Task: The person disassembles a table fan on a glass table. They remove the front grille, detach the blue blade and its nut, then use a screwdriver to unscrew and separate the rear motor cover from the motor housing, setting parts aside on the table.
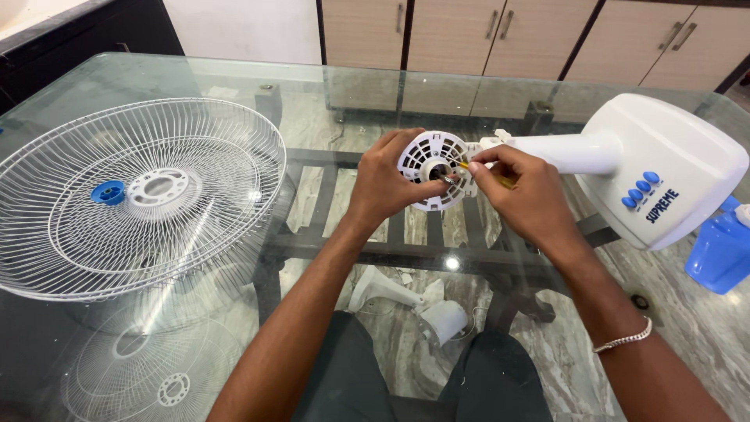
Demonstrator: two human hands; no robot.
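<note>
Motor housing [434, 169], white, round, slotted, at frame centre above a glass table [328, 86]. It joins a white neck leading to the fan base [664, 164] at right, which lies on the glass and carries blue buttons.

Surface: clear glass top on a dark frame; marble floor visible through it. Wooden cabinet doors [453, 31] along the upper edge, dark counter at upper left. White wire guard [141, 195] with a blue cap [108, 192] lies flat on the glass at left. A blue plastic piece [723, 246] is cut off by the right edge. More white parts [414, 301] lie on the floor under the glass, lower centre.

Hard to read: the housing's centre is partly covered by fingers; the tool tip there is too small to identify. Reflections blur the lower left.

Left hand [387, 184]: comes up from the lower centre, fingers curled round the housing's left rim, gripping it. Right hand [523, 191]: comes in from the lower right, chain bracelet on the wrist, fingertips pinched on a thin yellow-handled tool [486, 173] pointed at the housing's centre.
</note>
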